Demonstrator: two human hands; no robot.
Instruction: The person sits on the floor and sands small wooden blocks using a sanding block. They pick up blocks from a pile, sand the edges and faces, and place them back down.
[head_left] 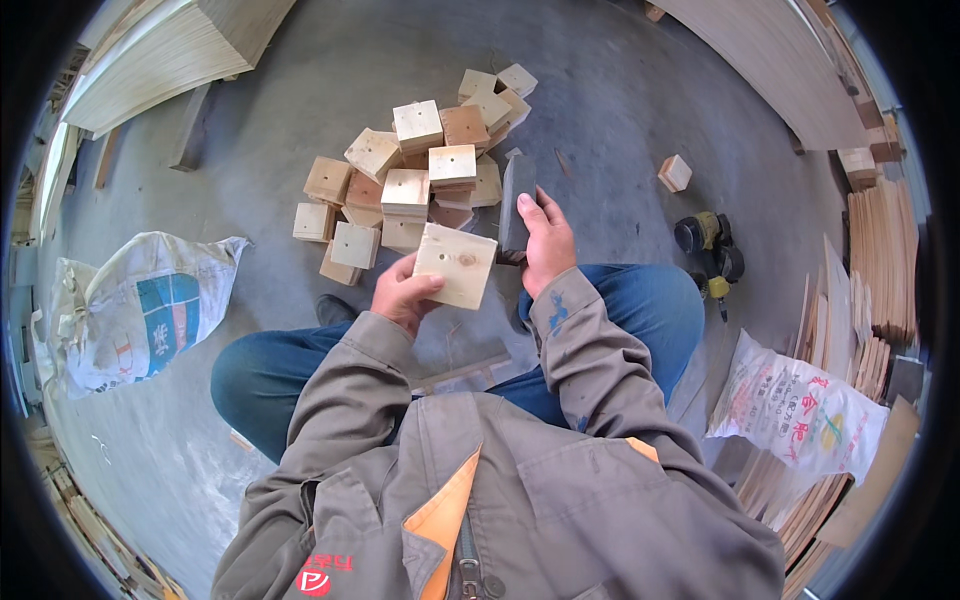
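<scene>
My left hand (404, 295) grips a pale square wooden block (457, 268), thumb on its face. That face has a small hole and a brown knot. Just right of it, my right hand (546, 238) is closed around a long, flat, dark grey piece (517, 196); its kind is not clear, and the fingers hide part of it. A dark stub shows below it, beside the palm. Beyond both hands lies a heap of similar wooden blocks (406, 190), several with a hole in the top face, stacked and tilted against each other on the grey floor.
A lone block (675, 173) lies to the right, near a black and yellow power tool (709, 250). White woven sacks stand at left (150, 310) and right (795, 405). Stacked wood sheets (180, 60) rise at the far left; thin boards (880, 260) line the right.
</scene>
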